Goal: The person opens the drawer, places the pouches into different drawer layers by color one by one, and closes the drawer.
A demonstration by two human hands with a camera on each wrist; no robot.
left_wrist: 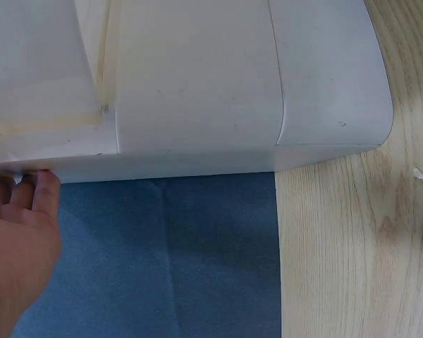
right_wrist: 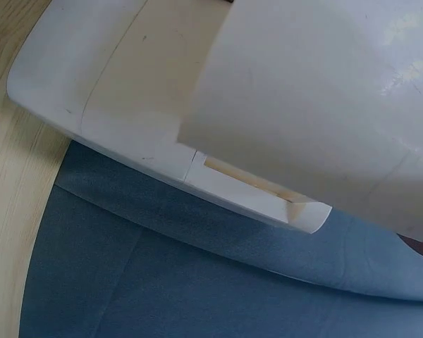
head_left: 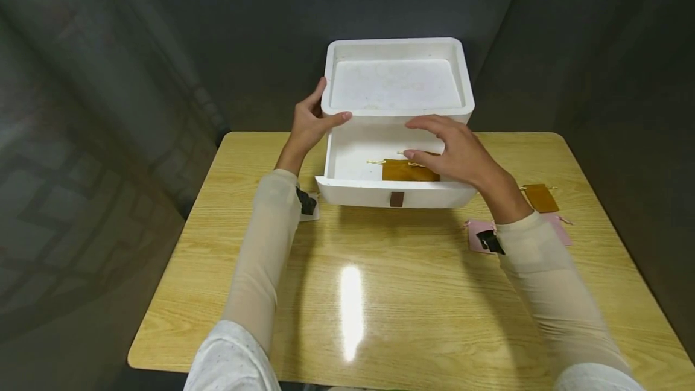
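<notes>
Two hands work at the white drawer box (head_left: 396, 77) at the bench's far edge: left hand (head_left: 311, 122) grips its corner; right hand (head_left: 453, 152), fingers relaxed, touches the brown pouch (head_left: 404, 171) in the open drawer (head_left: 353, 189).

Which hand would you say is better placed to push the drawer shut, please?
The right hand, probably: it hovers open over the pouch in the open drawer, while the left hand grips the box.
</notes>
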